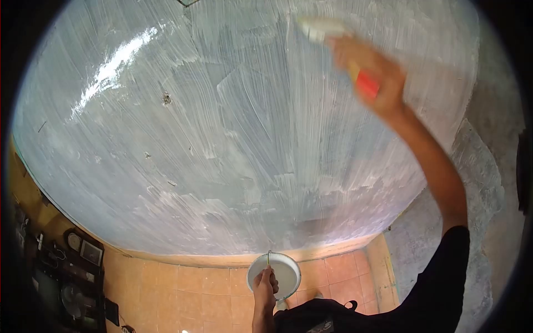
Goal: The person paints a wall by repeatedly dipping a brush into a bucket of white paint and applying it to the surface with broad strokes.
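My right hand (375,72), raised at the upper right and blurred, is closed on a brush (322,29) with a yellow and red handle. Its pale bristles are at the wall (244,139), which is grey and streaked with whitish brush strokes. Low in the view, my left hand (265,282) is closed round the handle of a round bucket (296,276). Pale liquid shows inside the bucket, which hangs in front of my body above the tiled floor.
Orange floor tiles (205,288) run along the foot of the wall. At the lower left stands a dark shelf (69,277) with various items. A bare grey wall section (472,183) lies to the right, past the corner.
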A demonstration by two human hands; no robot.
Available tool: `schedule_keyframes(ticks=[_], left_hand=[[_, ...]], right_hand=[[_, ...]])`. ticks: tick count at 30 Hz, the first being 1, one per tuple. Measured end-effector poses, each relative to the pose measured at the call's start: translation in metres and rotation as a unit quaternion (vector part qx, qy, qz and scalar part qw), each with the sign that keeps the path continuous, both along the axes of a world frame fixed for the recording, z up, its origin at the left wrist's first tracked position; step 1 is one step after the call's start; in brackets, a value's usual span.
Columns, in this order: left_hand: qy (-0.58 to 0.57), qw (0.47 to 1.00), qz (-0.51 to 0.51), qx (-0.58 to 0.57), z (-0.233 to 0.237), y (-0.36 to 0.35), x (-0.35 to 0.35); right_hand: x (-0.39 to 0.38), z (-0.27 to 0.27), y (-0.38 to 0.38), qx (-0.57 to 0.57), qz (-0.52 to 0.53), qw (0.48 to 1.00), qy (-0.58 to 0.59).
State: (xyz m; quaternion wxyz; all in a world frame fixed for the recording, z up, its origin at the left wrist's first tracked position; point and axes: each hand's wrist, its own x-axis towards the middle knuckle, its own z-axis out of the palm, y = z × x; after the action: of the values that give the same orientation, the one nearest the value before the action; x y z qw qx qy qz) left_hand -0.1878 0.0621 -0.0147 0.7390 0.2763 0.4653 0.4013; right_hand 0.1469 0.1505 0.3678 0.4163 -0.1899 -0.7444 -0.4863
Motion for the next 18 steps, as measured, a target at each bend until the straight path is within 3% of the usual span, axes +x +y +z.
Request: schedule_keyframes(ticks=[4, 12, 18], left_hand=[[-0.005, 1.0, -0.003, -0.005, -0.003, 0.0, 0.001], [0.017, 1.0, 0.006, -0.001, 0.002, -0.005, 0.0], [0.02, 1.0, -0.007, -0.007, 0.005, -0.009, 0.01]], right_hand=[[-0.005, -0.12, -0.002, -0.033, -0.007, 0.998, -0.055], [-0.002, -0.361, -0.037, -0.211, 0.013, 0.977, 0.009], [-0.013, -0.415, -0.066, -0.364, 0.023, 0.927, 0.085]])
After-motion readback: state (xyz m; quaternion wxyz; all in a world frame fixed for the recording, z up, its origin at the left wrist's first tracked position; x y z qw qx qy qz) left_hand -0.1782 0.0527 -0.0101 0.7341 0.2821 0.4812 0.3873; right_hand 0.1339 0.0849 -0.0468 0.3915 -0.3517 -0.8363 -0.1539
